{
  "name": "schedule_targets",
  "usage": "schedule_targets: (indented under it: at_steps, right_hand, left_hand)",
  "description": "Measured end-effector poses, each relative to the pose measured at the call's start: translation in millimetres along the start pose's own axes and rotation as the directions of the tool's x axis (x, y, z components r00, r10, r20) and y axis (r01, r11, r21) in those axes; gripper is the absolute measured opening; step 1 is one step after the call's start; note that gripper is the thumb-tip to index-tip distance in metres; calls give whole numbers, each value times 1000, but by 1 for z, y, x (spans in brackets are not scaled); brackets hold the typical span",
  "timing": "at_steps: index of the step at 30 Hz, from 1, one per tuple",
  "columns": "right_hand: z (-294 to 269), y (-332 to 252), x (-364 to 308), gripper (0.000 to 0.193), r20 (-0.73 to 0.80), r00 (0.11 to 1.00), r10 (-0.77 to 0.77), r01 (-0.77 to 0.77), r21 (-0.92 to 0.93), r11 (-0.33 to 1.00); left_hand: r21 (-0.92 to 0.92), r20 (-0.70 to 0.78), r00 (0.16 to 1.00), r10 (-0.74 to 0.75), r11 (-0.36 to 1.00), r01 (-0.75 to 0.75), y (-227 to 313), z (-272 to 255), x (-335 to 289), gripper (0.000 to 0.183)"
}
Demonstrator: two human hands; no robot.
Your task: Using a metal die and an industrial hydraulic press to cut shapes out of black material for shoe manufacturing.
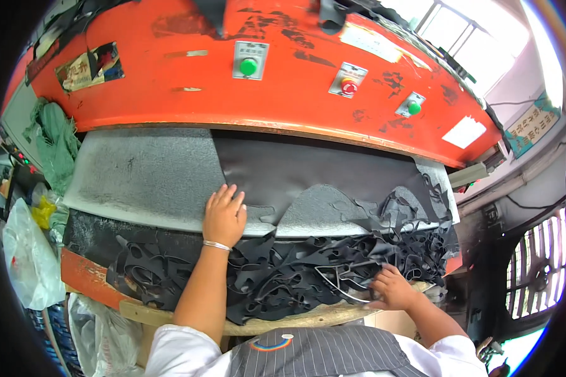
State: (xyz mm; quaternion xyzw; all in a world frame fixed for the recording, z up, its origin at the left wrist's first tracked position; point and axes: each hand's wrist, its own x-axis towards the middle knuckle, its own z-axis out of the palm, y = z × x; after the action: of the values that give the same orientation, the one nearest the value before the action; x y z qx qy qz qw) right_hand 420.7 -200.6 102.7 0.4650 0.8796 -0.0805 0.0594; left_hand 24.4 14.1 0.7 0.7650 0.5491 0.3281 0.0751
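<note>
My left hand lies palm down with its fingers stretched, at the left edge of a black sheet of leather-like material. This sheet is spread over a grey cutting board, and its near edge has curved cut-outs. Lower right, my right hand has its fingers bent round the right end of a thin metal cutting die. The die rests over a heap of black offcuts; part of its outline is hidden among the scraps and behind my fingers.
Beyond the board stands an orange machine beam with green buttons and a red button. A wooden edge runs along the near side. Plastic bags hang at the left, and a dark fan stands at the right.
</note>
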Motion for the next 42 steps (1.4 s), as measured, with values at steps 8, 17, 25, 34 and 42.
schedule_targets:
  at_steps: [8,17,25,34,42]
  right_hand:
    - [-155,-46,44,58,239,958,160,-249,408,878]
    - [-69,-33,267,55,-521,852,-54,79,25,997]
    - [-1,-9,358,52,-590,770,-241,167,-178,970]
    - [31,22,308,78,-385,781,492,-335,406,850]
    - [40,43,303,46,-506,752,422,-155,487,860]
  left_hand:
    - [-57,-30,995,-98,994,97,-11,0,-1,32]
    - [-178,-93,984,-149,975,131,-12,5,-2,26]
    - [-273,-111,974,-198,948,162,-8,0,3,23]
    - [-225,-139,972,-187,962,153,-67,11,56,25]
    - [-33,37,990,-134,990,136,-57,14,60,13]
